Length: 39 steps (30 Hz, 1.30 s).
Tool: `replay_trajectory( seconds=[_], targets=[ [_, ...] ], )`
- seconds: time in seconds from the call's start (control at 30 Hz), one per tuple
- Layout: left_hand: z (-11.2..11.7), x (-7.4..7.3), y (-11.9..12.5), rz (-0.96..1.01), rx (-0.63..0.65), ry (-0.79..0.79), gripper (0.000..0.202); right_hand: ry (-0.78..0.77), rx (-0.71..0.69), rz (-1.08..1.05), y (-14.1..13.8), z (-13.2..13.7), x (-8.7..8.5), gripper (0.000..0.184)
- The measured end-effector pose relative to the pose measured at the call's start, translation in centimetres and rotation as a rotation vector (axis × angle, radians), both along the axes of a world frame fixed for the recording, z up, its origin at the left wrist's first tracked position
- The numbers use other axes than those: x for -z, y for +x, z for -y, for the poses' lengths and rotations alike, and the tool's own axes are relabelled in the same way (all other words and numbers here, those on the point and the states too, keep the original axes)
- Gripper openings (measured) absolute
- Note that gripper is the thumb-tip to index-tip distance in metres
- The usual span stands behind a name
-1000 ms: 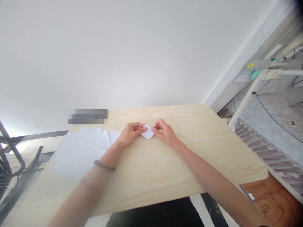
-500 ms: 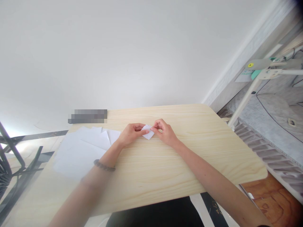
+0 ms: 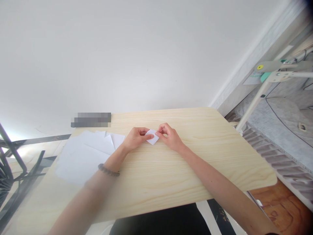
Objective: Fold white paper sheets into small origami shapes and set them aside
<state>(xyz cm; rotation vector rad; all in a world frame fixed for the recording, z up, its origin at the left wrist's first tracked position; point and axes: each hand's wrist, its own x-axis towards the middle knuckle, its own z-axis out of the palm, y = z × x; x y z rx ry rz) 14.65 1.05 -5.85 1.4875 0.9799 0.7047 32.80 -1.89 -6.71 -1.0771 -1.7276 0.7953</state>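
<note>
A small folded white paper [image 3: 152, 136] lies on the light wooden table [image 3: 171, 176], a little past its middle. My left hand [image 3: 135, 138] has its fingers curled and pinches the paper's left side. From the right, my right hand [image 3: 170, 136] pinches the paper's upper right edge with thumb and forefinger. A dark bead bracelet [image 3: 108, 170] is on my left wrist.
Several loose white sheets [image 3: 85, 153] lie spread on the table's left part. A white wall stands behind the table. A black metal frame [image 3: 12, 169] is at the far left. On the right are a white stand [image 3: 259, 94] and a grey mat [image 3: 286, 120].
My left forefinger has slid a little further over the paper, covering more of it. The hands and paper otherwise stay in place.
</note>
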Motion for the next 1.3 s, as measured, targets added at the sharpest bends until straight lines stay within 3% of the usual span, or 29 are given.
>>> replay_trajectory(
  seconds=[0.17, 0.43, 0.6, 1.3],
  targets=[
    [0.2, -0.2, 0.1, 0.005, -0.021, 0.007, 0.033, -0.030, 0.007, 0.024, 0.0, 0.1, -0.2, 0.017],
    [0.3, -0.5, 0.0, 0.016, 0.023, 0.021, 0.030, -0.064, -0.044, 0.231, 0.3, 0.0, -0.3, 0.022],
    [0.3, -0.4, 0.0, 0.006, 0.050, 0.027, 0.029, -0.106, -0.169, 0.219, 0.9, 0.0, -0.8, 0.026],
    [-0.1, -0.4, -0.2, 0.085, 0.025, -0.056, 0.029, -0.164, -0.207, 0.184, 1.5, -0.5, -0.4, 0.021]
  ],
)
